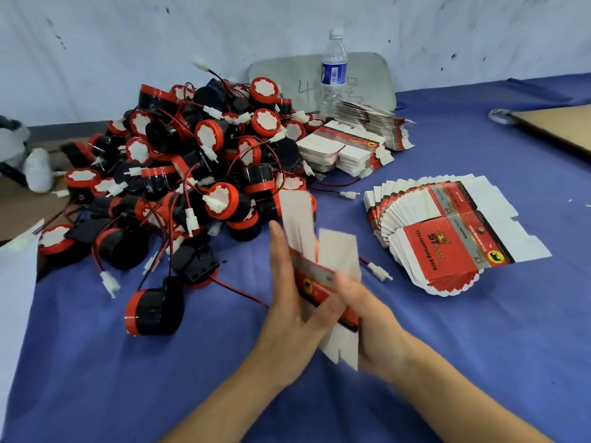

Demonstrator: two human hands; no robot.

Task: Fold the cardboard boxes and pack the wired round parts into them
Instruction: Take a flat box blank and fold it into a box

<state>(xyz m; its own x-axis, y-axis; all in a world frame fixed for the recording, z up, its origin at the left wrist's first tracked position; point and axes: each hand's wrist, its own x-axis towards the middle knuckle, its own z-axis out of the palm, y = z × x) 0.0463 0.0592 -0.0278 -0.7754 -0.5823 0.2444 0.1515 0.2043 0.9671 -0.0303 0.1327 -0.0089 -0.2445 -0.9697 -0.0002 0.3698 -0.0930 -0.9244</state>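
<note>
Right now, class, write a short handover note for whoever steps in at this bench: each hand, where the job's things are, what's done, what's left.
Hands: left hand and right hand both hold one half-folded box, flaps open, above the blue cloth.
Things: wired round parts heaped at left; flat boxes in a fanned stack at right, further stacks behind.
Done: no packed box in view.
To do: finish this box, pack, repeat.
</note>
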